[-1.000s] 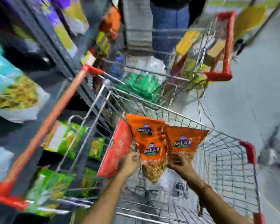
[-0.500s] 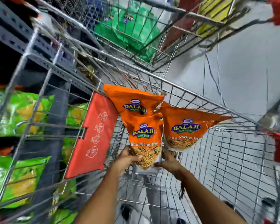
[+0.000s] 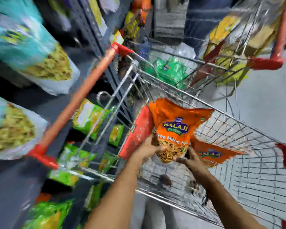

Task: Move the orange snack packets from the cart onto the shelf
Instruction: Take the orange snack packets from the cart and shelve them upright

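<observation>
Task early: left hand and right hand both clasp orange Balaji packets above the cart; none visibly on the shelf yet.

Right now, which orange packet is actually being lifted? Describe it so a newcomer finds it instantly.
Start at the wire cart with the red handle in the foreground. Above its basket, the left hand and right hand grip the lifted orange packet by its lower end. Unlike the second orange packet low at its right, it stands upright with its logo fully showing.

Orange packets (blue logo), red-handled cart
</observation>
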A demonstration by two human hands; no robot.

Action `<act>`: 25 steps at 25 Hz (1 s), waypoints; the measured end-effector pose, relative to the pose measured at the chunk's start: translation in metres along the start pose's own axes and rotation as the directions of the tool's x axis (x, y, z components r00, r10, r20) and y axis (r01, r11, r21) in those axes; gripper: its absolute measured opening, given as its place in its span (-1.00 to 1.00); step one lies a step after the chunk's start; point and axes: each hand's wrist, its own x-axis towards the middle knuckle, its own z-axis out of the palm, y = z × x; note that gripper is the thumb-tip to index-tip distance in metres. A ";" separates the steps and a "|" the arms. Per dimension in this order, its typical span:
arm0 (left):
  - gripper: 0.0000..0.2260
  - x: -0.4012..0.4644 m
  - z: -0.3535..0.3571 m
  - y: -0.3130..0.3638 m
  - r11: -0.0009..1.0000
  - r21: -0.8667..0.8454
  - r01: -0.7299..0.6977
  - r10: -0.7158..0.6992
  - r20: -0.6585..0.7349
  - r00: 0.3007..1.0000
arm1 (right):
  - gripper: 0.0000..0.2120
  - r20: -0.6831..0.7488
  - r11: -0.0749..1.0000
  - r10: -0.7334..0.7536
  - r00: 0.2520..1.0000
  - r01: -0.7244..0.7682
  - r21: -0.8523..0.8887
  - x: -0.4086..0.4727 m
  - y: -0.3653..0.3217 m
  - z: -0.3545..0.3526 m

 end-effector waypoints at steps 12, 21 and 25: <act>-0.51 -0.391 -0.147 0.167 0.574 0.343 -0.744 0.788 -0.479 0.387 | -0.50 0.188 0.548 -0.836 0.516 0.807 0.221 -0.249 -0.298 0.175; -0.51 -0.623 -0.232 0.098 0.525 0.597 -0.607 0.668 -0.731 -0.140 | -0.47 0.508 0.403 -0.852 0.126 0.776 0.485 -0.384 -0.360 0.370; -0.59 -0.668 -0.261 0.051 0.627 0.588 -0.511 0.579 -0.791 -0.199 | -0.44 0.635 0.420 -0.773 0.014 0.761 0.494 -0.396 -0.353 0.447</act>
